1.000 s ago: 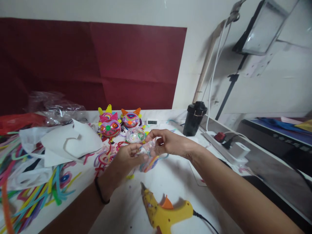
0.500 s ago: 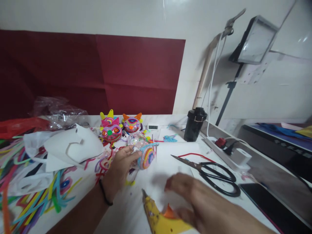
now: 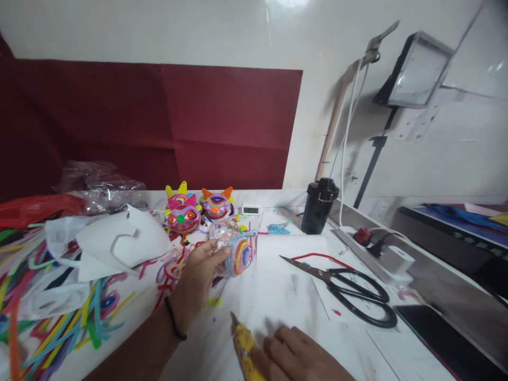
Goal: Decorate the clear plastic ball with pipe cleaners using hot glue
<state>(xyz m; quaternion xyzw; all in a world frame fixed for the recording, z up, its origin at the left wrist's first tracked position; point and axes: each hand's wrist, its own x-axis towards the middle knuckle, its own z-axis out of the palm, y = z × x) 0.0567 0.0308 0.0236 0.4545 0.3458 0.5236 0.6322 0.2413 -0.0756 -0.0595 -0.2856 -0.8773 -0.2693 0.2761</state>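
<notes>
My left hand (image 3: 198,280) holds up a clear plastic ball (image 3: 234,251) wrapped with a colourful pipe-cleaner spiral, just above the white table (image 3: 278,286). At the bottom edge, my right hand (image 3: 297,357) curls its fingers over the body of a yellow glue gun (image 3: 243,344). The gun's nozzle points away from me, towards the ball. Most of the gun is cut off by the frame or hidden under the hand.
Black scissors (image 3: 349,291) lie open to the right, with a red wire behind them. Further back are a black cup (image 3: 318,206), a power strip (image 3: 373,246) and a dark phone (image 3: 436,338). Decorated balls (image 3: 198,211), white paper (image 3: 119,241) and loose pipe cleaners (image 3: 59,317) crowd the left.
My right hand let go of the ball and dropped down to the glue gun. The left hand kept the ball and turned its spiral side towards me.
</notes>
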